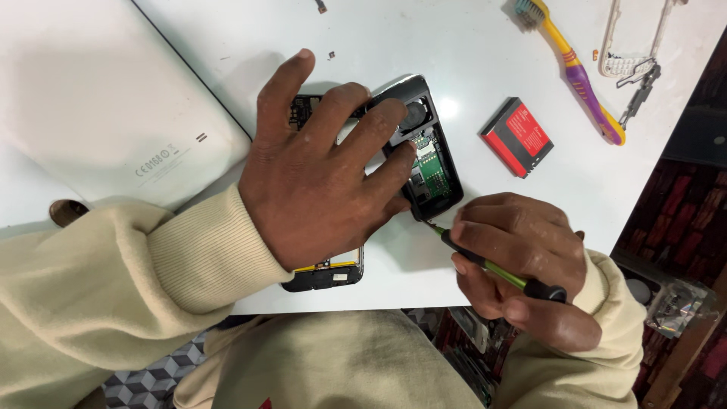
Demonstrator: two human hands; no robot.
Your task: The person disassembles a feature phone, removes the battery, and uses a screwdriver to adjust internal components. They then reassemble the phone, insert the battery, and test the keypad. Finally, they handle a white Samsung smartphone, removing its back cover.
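1. On the white table (469,68), near its front edge: left hand (318,174) spread flat, fingers fanned over an opened phone (424,163) with its back cover off, pressing it down; not closed around anything.
2. Under that palm: much of the phone hidden. Only the black frame, a round part near the top and a green circuit board showing past the fingertips.
3. Below the left wrist: end of a second dismantled phone (326,274) poking out, black with a yellow strip; the rest covered by the hand and the cream sleeve (151,280). Cannot tell whether the two phones touch.
4. Right of the opened phone: right hand (522,265) curled tight around a slim screwdriver (492,265) with a green shaft and black cap, tip touching the lower corner of the phone frame. The tip itself too small to make out clearly.
5. Further right, well apart from both hands: red and black battery (517,136) lying flat.
6. Toward the far right corner: purple and yellow toothbrush (579,76), head cut off by the top edge; beside it a white frame piece (625,53) and a small metal tool (640,95), both partly cut off.
7. At far left: white tablet (98,98) face down, cropped by the picture's edge.
8. Near the top edge: two tiny dark bits, too small to identify.
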